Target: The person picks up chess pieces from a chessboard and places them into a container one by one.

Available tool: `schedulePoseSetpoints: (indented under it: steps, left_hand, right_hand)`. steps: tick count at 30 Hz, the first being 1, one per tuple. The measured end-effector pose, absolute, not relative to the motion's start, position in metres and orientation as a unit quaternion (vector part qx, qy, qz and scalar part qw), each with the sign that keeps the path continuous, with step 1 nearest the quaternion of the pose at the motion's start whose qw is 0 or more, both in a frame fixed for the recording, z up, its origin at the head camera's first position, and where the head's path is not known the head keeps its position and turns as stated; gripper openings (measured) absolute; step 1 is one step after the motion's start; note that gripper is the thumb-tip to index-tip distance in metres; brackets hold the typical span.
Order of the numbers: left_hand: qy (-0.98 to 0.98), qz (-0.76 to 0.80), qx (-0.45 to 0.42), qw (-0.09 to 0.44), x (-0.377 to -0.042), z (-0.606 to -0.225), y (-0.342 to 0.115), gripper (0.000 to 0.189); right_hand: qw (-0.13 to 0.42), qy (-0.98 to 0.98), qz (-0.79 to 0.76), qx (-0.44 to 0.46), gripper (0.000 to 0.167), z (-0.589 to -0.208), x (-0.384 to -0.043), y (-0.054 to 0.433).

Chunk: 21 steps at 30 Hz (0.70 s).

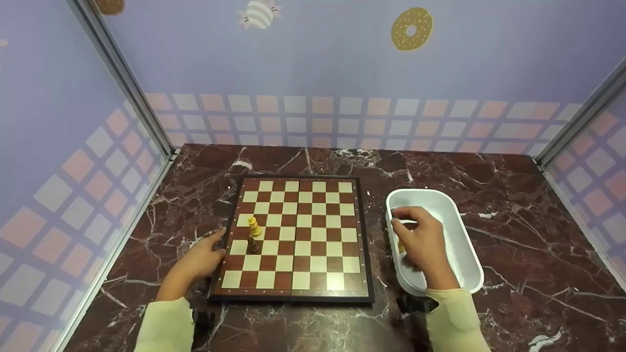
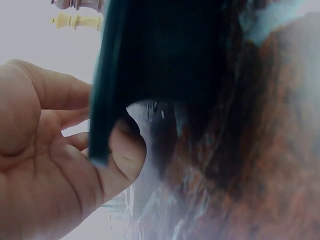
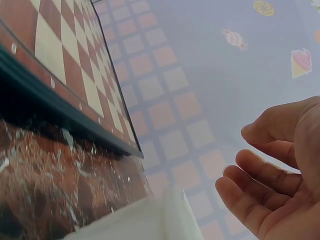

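Observation:
At the left edge of the chessboard [image 1: 328, 264], my left hand [image 1: 198, 259] grips the frame; in the left wrist view its thumb [image 2: 127, 150] curls at the dark rim. On the board's left half stand a yellow chess piece [image 1: 255, 227] and a dark brown chess piece [image 1: 253, 245], close together. My right hand [image 1: 424, 244] is over the white plastic tray [image 1: 470, 249], fingers loosely bent. The right wrist view shows a gap between thumb and fingers [image 3: 250, 200], with nothing held. Partly hidden beneath that hand, a yellow piece [image 1: 401, 246] lies in the tray.
Dark red marbled tabletop [image 1: 528, 234] surrounds the board and tray. Patterned lilac walls [image 1: 332, 58] close off the back and both sides, with metal corner posts [image 1: 122, 73]. The tray stands to the right of the board, a strip of table between them.

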<state>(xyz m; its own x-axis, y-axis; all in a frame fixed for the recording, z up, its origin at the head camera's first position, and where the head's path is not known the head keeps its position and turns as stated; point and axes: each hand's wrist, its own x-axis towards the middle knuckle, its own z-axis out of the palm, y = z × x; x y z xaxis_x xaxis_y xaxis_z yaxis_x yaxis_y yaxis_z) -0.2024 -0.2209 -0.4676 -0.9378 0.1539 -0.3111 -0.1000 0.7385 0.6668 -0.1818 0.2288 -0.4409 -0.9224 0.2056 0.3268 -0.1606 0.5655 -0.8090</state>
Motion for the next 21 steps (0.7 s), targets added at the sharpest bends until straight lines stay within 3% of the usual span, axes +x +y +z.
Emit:
schedulePoseSetpoints:
  steps: [6,13,21]
  left_hand:
    - [0.909,0.382,0.019,0.169,-0.203,-0.469,-0.222,0.065]
    - [0.899,0.399,0.010,0.181,-0.201,-0.470,-0.223,0.095]
    - [0.894,0.406,0.010,0.187,-0.200,-0.469,-0.224,0.097]
  right_hand:
    - [0.210,-0.866,0.453,0.021,0.014,-0.436,-0.183,0.216]
    - [0.222,-0.866,0.444,0.064,0.013,-0.435,-0.185,0.197]
    - [0.206,-0.848,0.478,0.103,0.013,-0.435,-0.188,0.171]
